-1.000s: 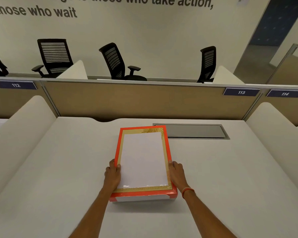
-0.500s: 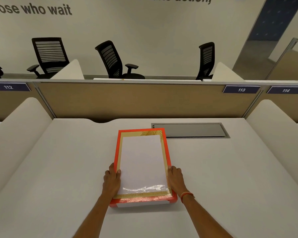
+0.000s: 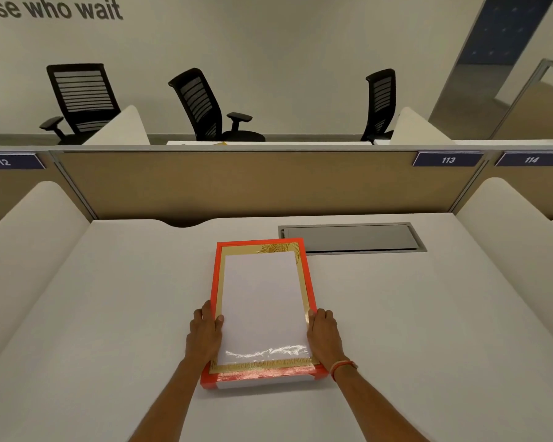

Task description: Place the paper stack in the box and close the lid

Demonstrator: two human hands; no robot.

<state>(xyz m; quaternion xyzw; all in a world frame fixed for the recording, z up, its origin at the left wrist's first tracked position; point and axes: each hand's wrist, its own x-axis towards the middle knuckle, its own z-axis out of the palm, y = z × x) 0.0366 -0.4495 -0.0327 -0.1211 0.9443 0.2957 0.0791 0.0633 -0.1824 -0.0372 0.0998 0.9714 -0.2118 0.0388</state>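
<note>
A wide white bench [image 3: 109,314] fills the lower part of the view, walled at its far edge by a tan partition [image 3: 237,183] and flanked by rounded white side dividers. A grey recessed hatch [image 3: 351,238] is set into the bench top near the far edge, just right of centre.

The box [image 3: 216,275], flat with an orange-red rim and a gold inner border, lies lengthwise on the bench in front of the person, its far right corner reaching just over the near left edge of the hatch. The paper stack [image 3: 262,301] is white and sits inside the gold border, filling most of the box's face; a shiny streak of glare crosses its near end. Whether a clear lid already covers the paper cannot be told from this view.

The left hand [image 3: 205,333] is laid against the box's left side near the person, thumb resting on top at the edge of the paper, fingers curled down over the rim. The right hand [image 3: 324,336] mirrors it on the right side, its fingers over the orange rim; an orange band [image 3: 344,366] circles that wrist. Each grip is closed on a side of the box, and the box sits flat on the bench between them.

Beyond the partition stand three black office chairs [image 3: 205,103] against a pale wall. Small blue number plates reading 112, 113 [image 3: 447,159] and 114 are fixed along the top of the partition.
</note>
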